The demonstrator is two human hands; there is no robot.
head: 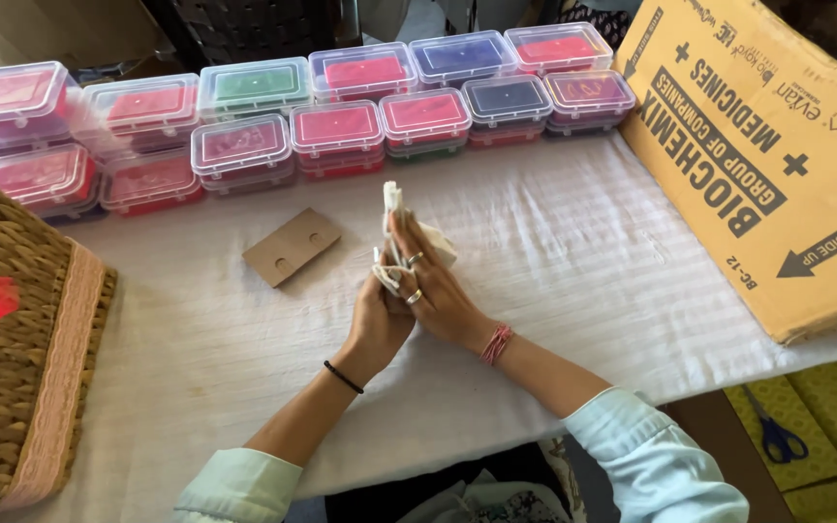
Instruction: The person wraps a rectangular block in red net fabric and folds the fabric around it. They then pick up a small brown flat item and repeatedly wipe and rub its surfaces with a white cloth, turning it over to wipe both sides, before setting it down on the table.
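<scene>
Both hands meet over the middle of the worktop (554, 242), which is covered in a pale ribbed cloth; the left hand (380, 320) and the right hand (438, 291) press together around a small white cloth bundle (397, 208) with thin white cord (385, 276) looping from it. The bundle stands upright between the fingers, lifted just clear of the cloth — held that way, it seems, so the cord can be worked with the fingertips rather than dragged on the surface. The right grip is closed on the bundle, fingers stretched along it; the left grip is curled shut around its lower part and the cord.

Just to the left lies a small brown card (291, 246) with two holes, flat and within easy reach. Along the far edge runs a double row of clear plastic boxes (341, 126) with coloured contents, stacked in twos — lined up so each lid can be seen. A big cardboard carton (758, 165) lies at the right; a woven basket (12, 368) with a lace band sits at the near left, cut off by the frame; blue-handled scissors (777, 436) lie on the yellow floor at the lower right.

What the bundle really is stays hard to tell; the palms hide its lower half, and the box contents blur behind the lids.
</scene>
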